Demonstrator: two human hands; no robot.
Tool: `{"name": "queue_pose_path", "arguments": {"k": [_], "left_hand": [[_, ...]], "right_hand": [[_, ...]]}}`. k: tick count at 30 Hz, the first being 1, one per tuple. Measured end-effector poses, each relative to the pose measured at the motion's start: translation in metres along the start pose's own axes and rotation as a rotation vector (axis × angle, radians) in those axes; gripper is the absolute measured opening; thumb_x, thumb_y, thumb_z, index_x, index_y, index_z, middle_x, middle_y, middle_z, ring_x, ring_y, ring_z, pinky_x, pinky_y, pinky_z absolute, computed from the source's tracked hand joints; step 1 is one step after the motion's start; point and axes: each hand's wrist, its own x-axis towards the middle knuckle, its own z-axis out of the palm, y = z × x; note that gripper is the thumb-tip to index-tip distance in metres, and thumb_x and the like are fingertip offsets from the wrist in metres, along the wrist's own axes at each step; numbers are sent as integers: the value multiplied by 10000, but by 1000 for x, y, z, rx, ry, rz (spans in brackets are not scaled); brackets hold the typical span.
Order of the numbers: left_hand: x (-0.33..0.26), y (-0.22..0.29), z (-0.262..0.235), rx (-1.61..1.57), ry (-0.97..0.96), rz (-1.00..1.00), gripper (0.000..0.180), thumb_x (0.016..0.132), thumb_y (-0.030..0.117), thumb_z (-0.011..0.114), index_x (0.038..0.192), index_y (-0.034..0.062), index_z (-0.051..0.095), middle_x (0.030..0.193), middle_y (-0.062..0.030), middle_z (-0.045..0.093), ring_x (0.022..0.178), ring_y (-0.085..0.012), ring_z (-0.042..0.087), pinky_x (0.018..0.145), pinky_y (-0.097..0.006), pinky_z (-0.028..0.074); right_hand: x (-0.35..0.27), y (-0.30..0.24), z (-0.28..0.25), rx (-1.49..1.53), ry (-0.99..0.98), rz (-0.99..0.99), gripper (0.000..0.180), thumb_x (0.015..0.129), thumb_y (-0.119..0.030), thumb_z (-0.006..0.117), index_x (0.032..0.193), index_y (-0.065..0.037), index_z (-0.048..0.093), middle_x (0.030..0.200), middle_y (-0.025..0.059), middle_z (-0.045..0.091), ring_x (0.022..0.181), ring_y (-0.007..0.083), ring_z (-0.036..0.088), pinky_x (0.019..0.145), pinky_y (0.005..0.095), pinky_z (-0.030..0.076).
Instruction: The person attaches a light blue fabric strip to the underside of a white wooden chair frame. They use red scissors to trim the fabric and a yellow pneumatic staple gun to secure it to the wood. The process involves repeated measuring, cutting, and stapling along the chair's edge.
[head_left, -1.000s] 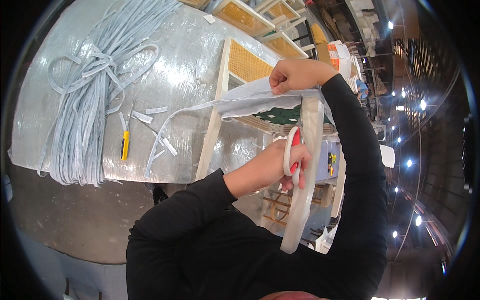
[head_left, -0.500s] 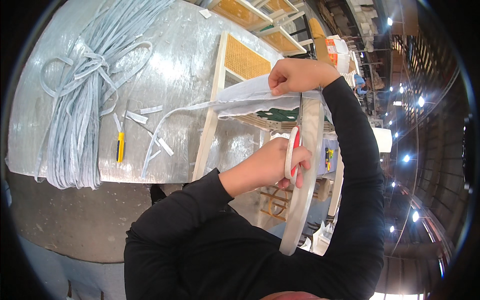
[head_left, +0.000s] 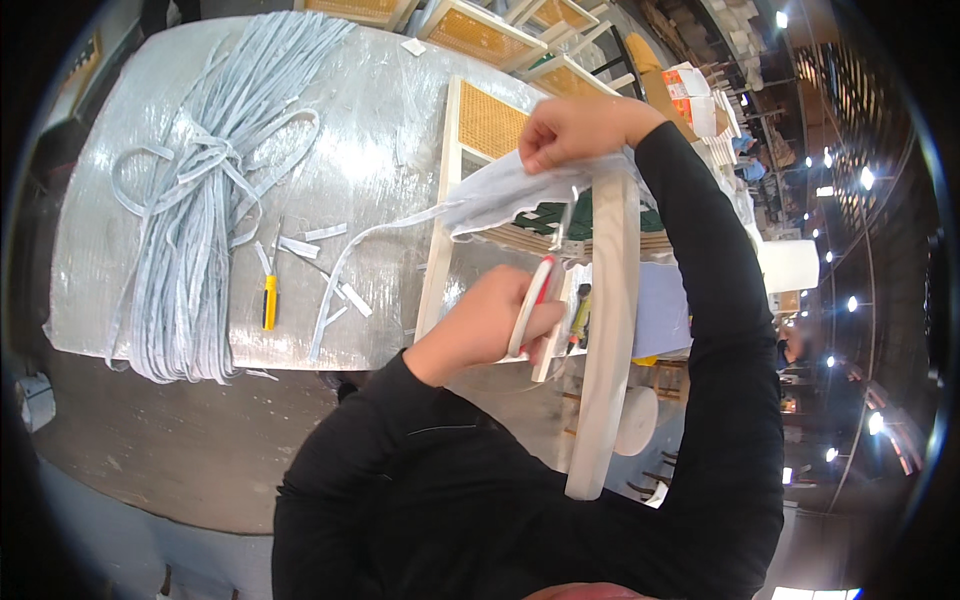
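My left hand (head_left: 490, 318) is closed around scissors (head_left: 532, 308) with red and white handles. The blades point up toward the lower edge of a thin white cloth (head_left: 500, 195); motion blurs them, and I cannot tell if they touch it. Above, my right hand (head_left: 580, 132) pinches the cloth's upper edge between thumb and fingers. The cloth lies across a pale wooden chair frame (head_left: 607, 340) with green webbing (head_left: 535, 222) inside. From the cloth's left end, a narrow pale strip (head_left: 370, 230) trails onto the table.
On the plastic-covered table (head_left: 370, 110) lies a large tied bundle of grey-white strips (head_left: 190, 250). Beside it are a yellow-handled tool (head_left: 269, 300) and several short offcuts (head_left: 325, 233). More cane-panelled frames (head_left: 480, 40) stand at the back, near a carton (head_left: 690, 100).
The scissors in my left hand have moved left and slightly down, away from the wooden rail. My right hand has shifted slightly left, still pinching the cloth. The whole view has turned a little.
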Motion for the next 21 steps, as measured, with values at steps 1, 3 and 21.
{"name": "queue_pose_path", "arguments": {"k": [1, 3, 21], "left_hand": [[-5, -16, -3, 81, 36, -4, 324, 950, 274, 666, 770, 8, 704, 619, -117, 688, 503, -198, 625, 522, -323, 462], [-13, -54, 1, 371, 151, 86, 294, 954, 274, 678, 789, 34, 722, 645, -144, 702, 541, -258, 656, 541, -350, 483], [74, -75, 159, 861, 824, 131, 314, 997, 286, 728, 1122, 9, 650, 740, -166, 669, 688, -293, 694, 651, -420, 510]], "right_hand": [[-4, 1, 0, -38, 28, -4, 230, 972, -246, 779, 1002, -18, 772, 823, 30, 743, 747, 114, 644, 722, 306, 523], [-6, 0, -2, -124, 87, -20, 247, 976, -266, 772, 996, -19, 774, 825, 32, 747, 743, 111, 644, 706, 307, 519], [-61, 136, 19, 1551, 231, -1091, 351, 1102, -204, 579, 1444, -132, 549, 1298, 35, 627, 1097, 175, 586, 929, 368, 501]]}}
